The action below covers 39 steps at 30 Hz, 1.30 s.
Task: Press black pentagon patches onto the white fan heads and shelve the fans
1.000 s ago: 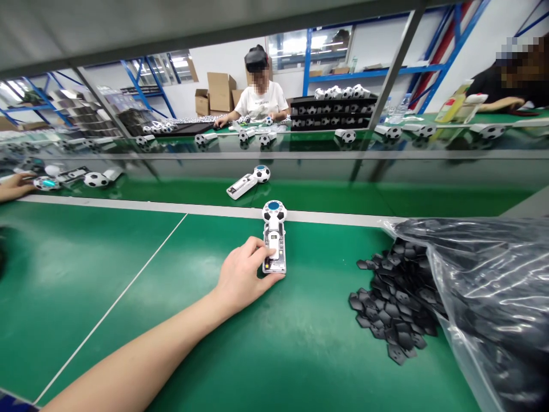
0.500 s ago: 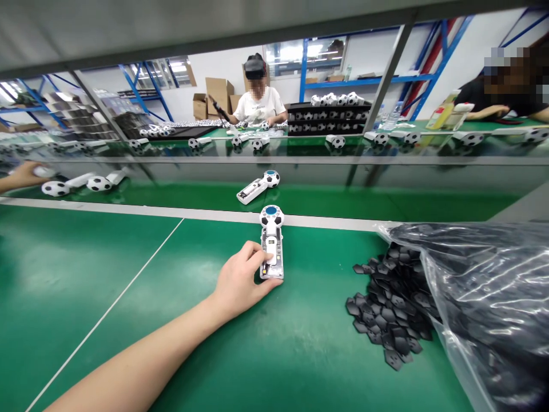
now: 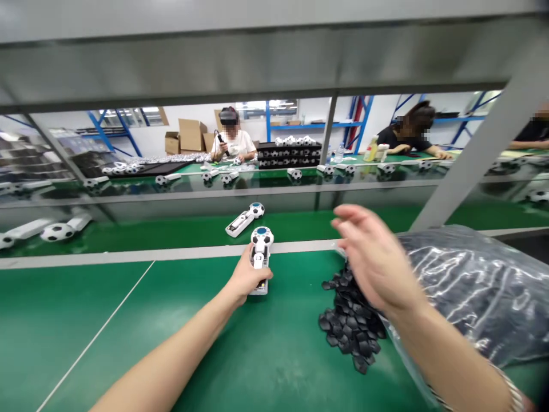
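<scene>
My left hand (image 3: 245,279) is wrapped round the handle of a white device with a soccer-ball head (image 3: 261,237), which has a blue disc on top. The device lies on the green worktop near its far edge, and its open handle shows a small white part and inner electronics. My right hand (image 3: 380,266), slightly blurred, hangs in the air with fingers stretched and nothing visible in them. Below it is a heap of black pentagon pieces (image 3: 351,326), spilling from a clear plastic bag (image 3: 476,292). A second soccer-ball device (image 3: 245,220) lies beyond the grey edge strip.
More soccer-ball devices (image 3: 58,231) lie on the green belt at the left. A slanted grey post (image 3: 467,154) rises at the right, under an overhead shelf (image 3: 257,63). Across the line, a person in a white shirt (image 3: 240,143) works beside stacked black trays (image 3: 289,154).
My right hand has come into view over the black pieces. My left hand has shifted its grip round the device's handle. The view has tilted up and turned right.
</scene>
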Each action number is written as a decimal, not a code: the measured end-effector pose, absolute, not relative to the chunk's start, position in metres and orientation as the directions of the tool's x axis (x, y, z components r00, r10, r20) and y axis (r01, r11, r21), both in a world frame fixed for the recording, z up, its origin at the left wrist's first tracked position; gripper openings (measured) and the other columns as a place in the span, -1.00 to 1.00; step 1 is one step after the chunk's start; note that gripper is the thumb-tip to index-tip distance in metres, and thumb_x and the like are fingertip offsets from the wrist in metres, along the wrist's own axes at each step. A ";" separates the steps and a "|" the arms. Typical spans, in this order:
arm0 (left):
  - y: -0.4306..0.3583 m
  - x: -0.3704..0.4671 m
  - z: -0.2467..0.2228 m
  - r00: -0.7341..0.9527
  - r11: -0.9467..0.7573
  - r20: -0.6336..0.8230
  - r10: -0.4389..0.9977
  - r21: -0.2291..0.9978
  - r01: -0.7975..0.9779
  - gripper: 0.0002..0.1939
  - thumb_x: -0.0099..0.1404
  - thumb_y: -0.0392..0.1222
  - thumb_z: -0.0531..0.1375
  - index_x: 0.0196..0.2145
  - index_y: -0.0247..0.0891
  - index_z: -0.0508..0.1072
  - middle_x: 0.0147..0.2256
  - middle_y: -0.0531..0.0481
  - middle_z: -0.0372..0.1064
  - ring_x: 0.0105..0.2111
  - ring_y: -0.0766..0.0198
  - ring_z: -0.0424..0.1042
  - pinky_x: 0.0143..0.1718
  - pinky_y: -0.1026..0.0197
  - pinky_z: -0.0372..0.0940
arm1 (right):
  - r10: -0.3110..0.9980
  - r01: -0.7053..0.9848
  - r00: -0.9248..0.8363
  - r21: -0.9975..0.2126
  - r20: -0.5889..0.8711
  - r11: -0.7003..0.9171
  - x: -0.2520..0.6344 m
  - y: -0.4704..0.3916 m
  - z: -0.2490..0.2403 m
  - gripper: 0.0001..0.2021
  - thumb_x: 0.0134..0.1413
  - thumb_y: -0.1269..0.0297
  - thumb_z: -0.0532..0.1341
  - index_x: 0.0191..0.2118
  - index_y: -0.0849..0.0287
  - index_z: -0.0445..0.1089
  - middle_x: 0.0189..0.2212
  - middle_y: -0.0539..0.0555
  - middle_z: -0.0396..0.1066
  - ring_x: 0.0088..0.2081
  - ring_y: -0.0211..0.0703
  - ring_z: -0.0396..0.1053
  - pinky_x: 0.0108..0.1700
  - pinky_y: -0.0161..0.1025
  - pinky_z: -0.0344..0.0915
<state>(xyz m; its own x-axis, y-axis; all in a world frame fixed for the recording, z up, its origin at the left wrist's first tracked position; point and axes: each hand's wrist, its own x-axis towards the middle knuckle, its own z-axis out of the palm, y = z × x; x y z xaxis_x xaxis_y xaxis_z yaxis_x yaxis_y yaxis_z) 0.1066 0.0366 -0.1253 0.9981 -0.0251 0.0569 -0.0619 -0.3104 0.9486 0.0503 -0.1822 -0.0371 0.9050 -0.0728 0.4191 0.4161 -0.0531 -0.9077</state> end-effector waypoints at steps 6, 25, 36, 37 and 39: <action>-0.006 0.119 -0.107 0.918 -0.068 0.367 -0.148 0.923 -0.380 -0.16 -0.08 -0.24 0.30 0.13 -0.24 0.00 0.02 -0.14 0.16 -0.03 0.12 0.24 -0.04 0.14 0.20 | 0.155 0.094 0.983 -0.995 0.096 0.023 0.092 -0.158 -0.082 -0.55 0.00 0.12 0.20 0.00 0.20 0.22 0.01 0.21 0.20 0.00 -0.06 0.22 -0.13 -0.18 0.28; -0.053 0.171 -0.159 0.762 0.053 0.348 -0.546 0.922 -0.383 -0.47 0.11 -0.16 0.20 0.01 -0.30 0.14 -0.02 -0.18 0.25 -0.04 0.10 0.30 0.00 0.09 0.21 | 0.025 0.303 0.944 -0.839 0.328 -0.451 0.126 -0.198 -0.123 -0.58 -0.13 0.48 0.24 -0.05 0.22 0.26 -0.20 0.08 0.37 -0.20 -0.10 0.33 -0.14 -0.20 0.28; -0.048 0.173 -0.163 0.756 -0.049 0.325 -0.568 0.904 -0.426 -0.40 0.07 -0.24 0.23 0.06 -0.29 0.12 -0.01 -0.16 0.25 -0.05 0.11 0.31 0.01 0.07 0.20 | 0.003 0.243 0.957 -0.798 0.289 -0.551 0.123 -0.199 -0.132 -0.61 -0.16 0.56 0.25 -0.12 0.25 0.27 -0.23 0.09 0.36 -0.21 -0.11 0.33 -0.21 -0.23 0.29; -0.048 0.173 -0.163 0.756 -0.054 0.324 -0.568 0.903 -0.427 -0.40 0.06 -0.24 0.24 0.05 -0.29 0.14 -0.02 -0.16 0.26 -0.06 0.11 0.32 0.00 0.07 0.21 | 0.003 0.243 0.957 -0.798 0.289 -0.552 0.123 -0.199 -0.133 -0.61 -0.16 0.56 0.25 -0.12 0.25 0.26 -0.23 0.09 0.36 -0.21 -0.10 0.33 -0.22 -0.23 0.29; -0.048 0.173 -0.162 0.758 -0.061 0.320 -0.569 0.902 -0.427 -0.41 0.04 -0.25 0.25 0.02 -0.30 0.16 -0.05 -0.15 0.29 -0.08 0.11 0.33 -0.02 0.07 0.22 | 0.002 0.238 0.958 -0.798 0.285 -0.554 0.122 -0.198 -0.132 -0.61 -0.17 0.57 0.25 -0.13 0.26 0.27 -0.25 0.09 0.36 -0.23 -0.10 0.34 -0.23 -0.23 0.30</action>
<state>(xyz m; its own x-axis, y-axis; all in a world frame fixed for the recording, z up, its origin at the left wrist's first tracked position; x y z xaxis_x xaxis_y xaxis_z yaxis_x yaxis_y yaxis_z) 0.1727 -0.0482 -0.1620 0.7579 -0.5688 0.3195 -0.4265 -0.0614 0.9024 0.1222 -0.1985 -0.1322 0.9585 0.0017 0.2851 0.2383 -0.5540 -0.7977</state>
